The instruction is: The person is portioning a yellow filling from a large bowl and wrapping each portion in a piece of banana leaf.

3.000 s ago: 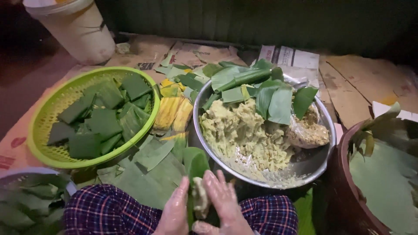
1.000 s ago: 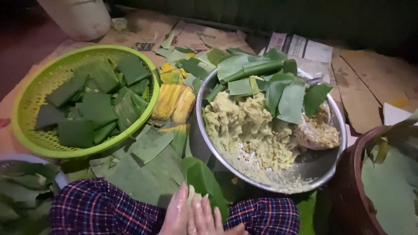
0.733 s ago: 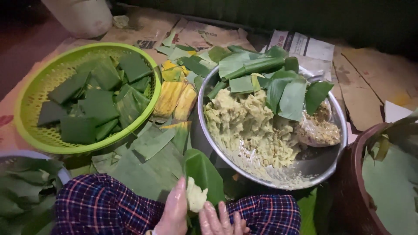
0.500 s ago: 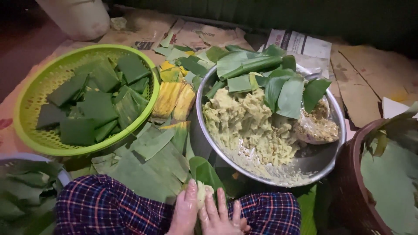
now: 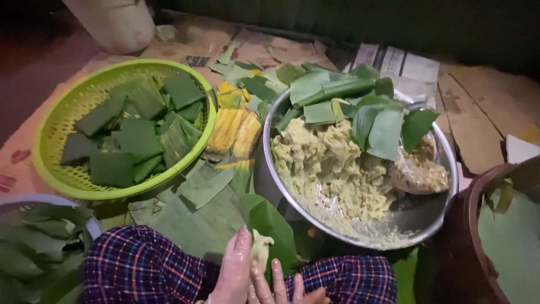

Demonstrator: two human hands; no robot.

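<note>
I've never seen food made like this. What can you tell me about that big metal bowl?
The metal bowl is wide, round and shiny, and sits on the floor to the right of the green basket. It holds a heap of pale yellowish mash, cut green leaves piled at its far side, and a brownish lump at the right. Its near part is scraped almost bare.

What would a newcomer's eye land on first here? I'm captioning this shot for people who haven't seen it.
Probably the big metal bowl right of centre, heaped with pale yellowish mash and loose green leaves. Next, the bright green basket at left, full of folded leaf parcels. At the bottom edge, the left hand and right hand press a lump of mash against a leaf over a plaid lap.
</note>
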